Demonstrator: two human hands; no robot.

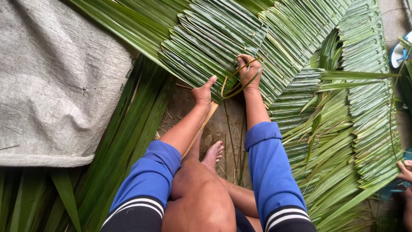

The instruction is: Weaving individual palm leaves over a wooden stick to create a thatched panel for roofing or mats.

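Left of the woven palm-leaf panel (214,38), grey sacking (56,81) is lying. The left hand (203,92) is pressing the panel's lower edge, fingers flat, gripping nothing. The right hand (249,68) is pinching a looped leaf strip (234,83). Many rows appear woven; loose fronds (326,141) right of the panel are lying unfinished.

right fingertips: tucked under the leaf strip (238,81)
other person's hand (405,171): cut off at right edge
left palm: hidden, pressed on woven palm-leaf panel (210,38)

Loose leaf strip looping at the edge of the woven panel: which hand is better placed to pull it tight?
Right, probably. The right hand already grips the loose leaf strip against the woven palm panel. The left hand only presses flat on the panel's edge beside it.
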